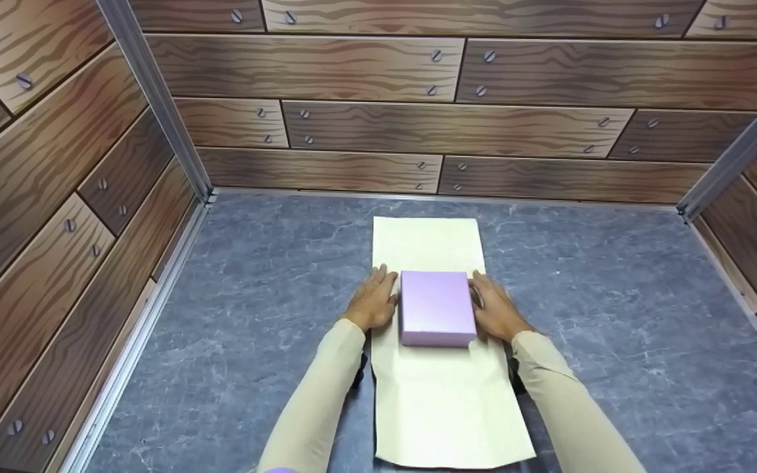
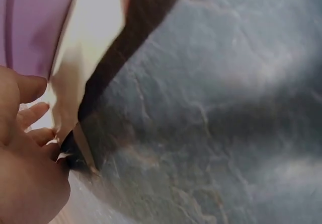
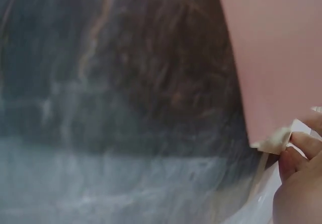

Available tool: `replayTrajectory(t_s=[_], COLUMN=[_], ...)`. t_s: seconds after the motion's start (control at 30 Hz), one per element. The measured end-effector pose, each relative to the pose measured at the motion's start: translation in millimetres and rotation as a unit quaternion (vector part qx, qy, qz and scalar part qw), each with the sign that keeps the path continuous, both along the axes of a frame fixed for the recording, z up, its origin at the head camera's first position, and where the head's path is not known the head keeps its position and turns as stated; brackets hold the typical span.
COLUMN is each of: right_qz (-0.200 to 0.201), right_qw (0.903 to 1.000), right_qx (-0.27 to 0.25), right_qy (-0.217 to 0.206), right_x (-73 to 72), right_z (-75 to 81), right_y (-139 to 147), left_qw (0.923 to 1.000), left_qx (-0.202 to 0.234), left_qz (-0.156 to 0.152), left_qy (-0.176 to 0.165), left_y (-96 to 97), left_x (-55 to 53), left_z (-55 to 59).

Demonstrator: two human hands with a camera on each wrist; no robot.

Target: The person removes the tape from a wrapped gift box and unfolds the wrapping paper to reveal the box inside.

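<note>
A purple box with a smooth flat top rests on a long cream paper sheet. Just left of the box, my left hand lies over the sheet's left edge, fingers pointing away and spread a little. In the left wrist view its fingers touch the paper beside the purple box. On the opposite side my right hand rests at the box's right side, fingertips near its far right corner. The right wrist view shows those fingers touching the sheet's edge, partly cut off by the frame.
The grey marbled surface spreads out on both sides of the sheet. Wood-patterned walls with metal corner strips enclose it at the back, left and right. The sheet's near part has creases and slightly raised edges.
</note>
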State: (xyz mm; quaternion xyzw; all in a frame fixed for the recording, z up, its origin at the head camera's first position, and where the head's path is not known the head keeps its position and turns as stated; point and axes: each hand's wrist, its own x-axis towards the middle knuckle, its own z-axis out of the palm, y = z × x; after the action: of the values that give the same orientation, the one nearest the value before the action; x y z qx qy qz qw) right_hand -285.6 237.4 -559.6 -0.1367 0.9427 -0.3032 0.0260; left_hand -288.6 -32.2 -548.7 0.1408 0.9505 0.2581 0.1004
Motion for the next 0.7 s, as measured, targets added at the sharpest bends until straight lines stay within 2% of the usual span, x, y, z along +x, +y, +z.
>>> replayTrajectory(t_s=[0.2, 0.7], right_qz=[0.001, -0.002], right_qw=[0.9995, 0.9982], right_qx=[0.029, 0.058], right_qy=[0.009, 0.014], right_x=[2.5, 11.7], right_z=[-1.1, -6.7], right_y=[-2.1, -3.2], left_qw=[0.9986, 0.9977], left_qx=[-0.052, -0.064], left_qz=[-0.009, -0.017], left_qy=[0.006, -0.012], left_y=[-2.2, -1.2], left_x=[1.7, -5.1], left_z=[1.4, -7.5])
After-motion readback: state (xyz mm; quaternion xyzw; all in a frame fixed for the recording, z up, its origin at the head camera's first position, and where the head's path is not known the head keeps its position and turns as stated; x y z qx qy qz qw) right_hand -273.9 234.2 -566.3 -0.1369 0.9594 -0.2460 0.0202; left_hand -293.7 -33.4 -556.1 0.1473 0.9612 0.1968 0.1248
